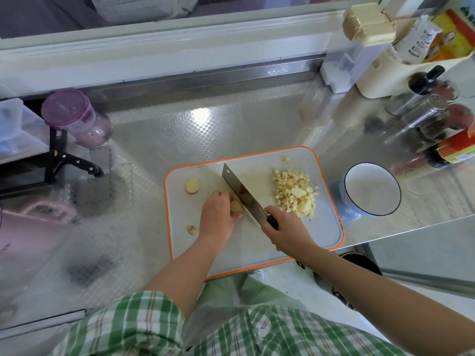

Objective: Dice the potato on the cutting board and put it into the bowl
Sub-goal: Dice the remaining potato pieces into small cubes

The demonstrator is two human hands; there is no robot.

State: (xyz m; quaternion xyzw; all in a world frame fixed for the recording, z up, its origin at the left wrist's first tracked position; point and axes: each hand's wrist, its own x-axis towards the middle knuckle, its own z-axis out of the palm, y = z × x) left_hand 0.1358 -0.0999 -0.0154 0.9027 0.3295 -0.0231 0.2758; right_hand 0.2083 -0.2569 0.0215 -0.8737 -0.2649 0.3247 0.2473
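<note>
1. Potato piece [236, 207] sits near the middle of the cutting board [326, 227], pinned under the left hand [217, 214]; fingers curled down onto it, closed on the piece, likely so the knuckles stay clear of the blade
2. Right hand [285, 231] is wrapped tight around the dark handle of the cleaver [240, 192]; blade runs diagonally away from the person, flat side just beside the left fingers, edge down at the potato piece — reads as mid-cut
3. Diced pile [295, 192] is heaped on the right half of the board, well apart from the cutting spot; probably pushed there to keep working room and to sit on the bowl's side
4. Bowl [370, 190] stands off the board, just beside its right edge, on the steel counter [154, 140]; nothing visible inside, so transfer not yet begun
5. Round slice [192, 185] and a small end scrap [191, 229] lie left of the holding hand, untouched; whether they await dicing or are trimmings, cannot tell
6. Judgement: dicing mostly done, a little left
</note>
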